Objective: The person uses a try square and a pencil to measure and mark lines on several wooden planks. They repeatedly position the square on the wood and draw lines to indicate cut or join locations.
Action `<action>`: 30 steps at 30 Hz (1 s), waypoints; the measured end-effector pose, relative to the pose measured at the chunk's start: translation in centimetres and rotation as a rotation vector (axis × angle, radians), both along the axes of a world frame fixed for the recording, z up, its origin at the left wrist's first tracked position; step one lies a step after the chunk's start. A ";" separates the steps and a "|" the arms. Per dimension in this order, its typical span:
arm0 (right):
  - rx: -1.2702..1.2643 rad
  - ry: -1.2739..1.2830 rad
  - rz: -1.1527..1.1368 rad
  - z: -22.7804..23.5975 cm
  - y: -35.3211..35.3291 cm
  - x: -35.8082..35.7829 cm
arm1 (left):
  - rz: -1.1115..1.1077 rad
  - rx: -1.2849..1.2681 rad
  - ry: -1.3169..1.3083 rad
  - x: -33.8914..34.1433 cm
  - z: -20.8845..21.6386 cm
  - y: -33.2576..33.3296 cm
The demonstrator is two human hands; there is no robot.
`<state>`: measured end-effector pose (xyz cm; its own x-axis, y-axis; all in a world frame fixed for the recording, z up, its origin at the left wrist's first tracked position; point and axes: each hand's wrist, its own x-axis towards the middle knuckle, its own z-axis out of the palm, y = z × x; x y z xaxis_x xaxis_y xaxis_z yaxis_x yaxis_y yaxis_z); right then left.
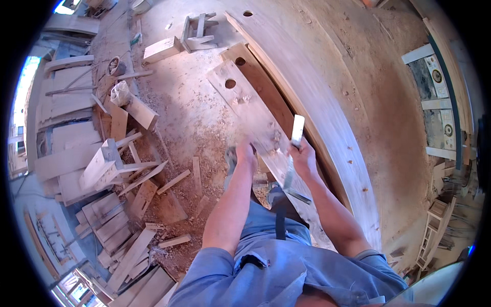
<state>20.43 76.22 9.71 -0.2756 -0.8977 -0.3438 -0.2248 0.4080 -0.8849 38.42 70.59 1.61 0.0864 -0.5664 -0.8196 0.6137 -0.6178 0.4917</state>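
Observation:
My right hand (pixel 304 157) is closed around a hand tool with a bright, pale rectangular end (pixel 297 128) sticking up above the fist. Below that hand a blurred greyish bar shows over the wood; whether it belongs to the same tool I cannot tell. A long pale plank (pixel 261 128) with a round hole near its far end runs slantwise in front of me. At the plank's left edge is my left hand (pixel 246 155), fingers curled and mostly hidden, so what they grip is unclear.
Beside the plank lie a second holed board (pixel 255 70) and a long wide plank (pixel 327 110). A small wooden stool (pixel 198 33) and a wooden block (pixel 162 49) stand at the far left. Offcuts (pixel 146 197) and shavings litter the left floor. Stacked boards (pixel 69 138) line the left side.

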 end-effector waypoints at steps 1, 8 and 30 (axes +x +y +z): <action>-0.002 0.055 -0.007 0.8 -2.4 1.4 | 0.016 -0.019 0.048 0.9 0.0 -1.6; 0.073 0.446 0.170 0.0 -16.2 6.9 | 0.180 0.015 0.336 5.4 -0.6 -16.0; 0.358 0.717 0.536 0.2 -35.8 12.1 | 0.097 0.193 0.343 3.7 -0.5 -25.5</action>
<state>32.51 40.43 9.89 -0.1105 -0.8402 -0.5308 -0.8987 0.3126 -0.3077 42.09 45.08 1.15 -0.1656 -0.4017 -0.9007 0.7817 -0.6103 0.1285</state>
